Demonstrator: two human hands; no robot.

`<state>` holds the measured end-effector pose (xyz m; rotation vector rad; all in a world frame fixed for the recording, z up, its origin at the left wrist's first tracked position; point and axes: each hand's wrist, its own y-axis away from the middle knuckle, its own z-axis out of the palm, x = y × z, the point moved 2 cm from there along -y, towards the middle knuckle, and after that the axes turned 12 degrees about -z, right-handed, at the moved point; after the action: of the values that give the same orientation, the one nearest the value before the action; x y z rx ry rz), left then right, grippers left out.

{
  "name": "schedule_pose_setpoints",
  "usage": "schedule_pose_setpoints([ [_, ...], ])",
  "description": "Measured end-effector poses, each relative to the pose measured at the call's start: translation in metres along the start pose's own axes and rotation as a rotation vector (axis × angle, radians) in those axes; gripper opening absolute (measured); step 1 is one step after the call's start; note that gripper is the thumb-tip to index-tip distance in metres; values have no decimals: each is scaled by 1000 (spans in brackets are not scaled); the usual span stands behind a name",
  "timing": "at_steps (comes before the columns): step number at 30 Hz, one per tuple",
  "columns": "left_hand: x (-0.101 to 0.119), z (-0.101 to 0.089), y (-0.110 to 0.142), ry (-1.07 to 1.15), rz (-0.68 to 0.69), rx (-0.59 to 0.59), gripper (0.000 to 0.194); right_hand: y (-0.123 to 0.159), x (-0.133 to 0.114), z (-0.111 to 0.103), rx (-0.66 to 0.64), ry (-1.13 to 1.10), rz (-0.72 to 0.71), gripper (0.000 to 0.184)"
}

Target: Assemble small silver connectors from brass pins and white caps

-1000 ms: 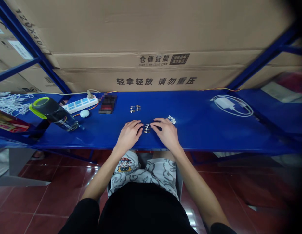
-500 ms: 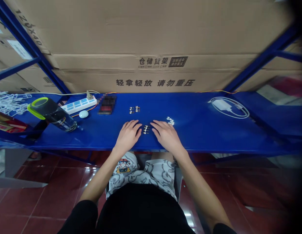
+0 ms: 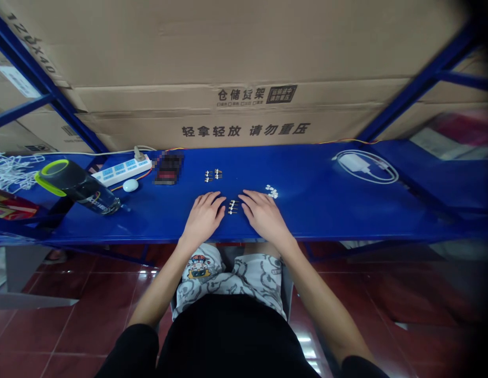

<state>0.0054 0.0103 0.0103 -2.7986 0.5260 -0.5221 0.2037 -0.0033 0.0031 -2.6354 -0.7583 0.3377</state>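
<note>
My left hand (image 3: pixel 205 216) rests on the blue tabletop (image 3: pixel 330 210), fingers stretched out and apart, holding nothing. Opposite it my right hand (image 3: pixel 262 214) lies the same way, open. Between the two hands is a short column of small pins with white pieces on their shafts (image 3: pixel 233 207), close to both thumbs. Farther back, more of these small white-and-metal pins (image 3: pixel 213 175) stand in two short columns. A loose group of small white pieces (image 3: pixel 272 192) lies just beyond my right fingers. The pins are too small to name exactly.
At the left are a dark bottle with a lime-green lid loop (image 3: pixel 76 186), a white power strip (image 3: pixel 123 170), a pale rounded object (image 3: pixel 130 185) and a blurred dark box (image 3: pixel 168 168). A white charger with coiled cable (image 3: pixel 357 164) lies at the right. Cardboard (image 3: pixel 244 52) stands behind.
The whole view has shifted slightly, so things appear a little farther left. Both hands keep their places beside the pins, and nothing has been picked up.
</note>
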Motion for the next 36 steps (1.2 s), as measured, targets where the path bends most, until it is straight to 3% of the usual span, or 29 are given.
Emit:
schedule_pose_setpoints([
  [36, -1, 1, -1, -14, -3, -30, 34, 0, 2, 4, -51, -10, 3, 46],
])
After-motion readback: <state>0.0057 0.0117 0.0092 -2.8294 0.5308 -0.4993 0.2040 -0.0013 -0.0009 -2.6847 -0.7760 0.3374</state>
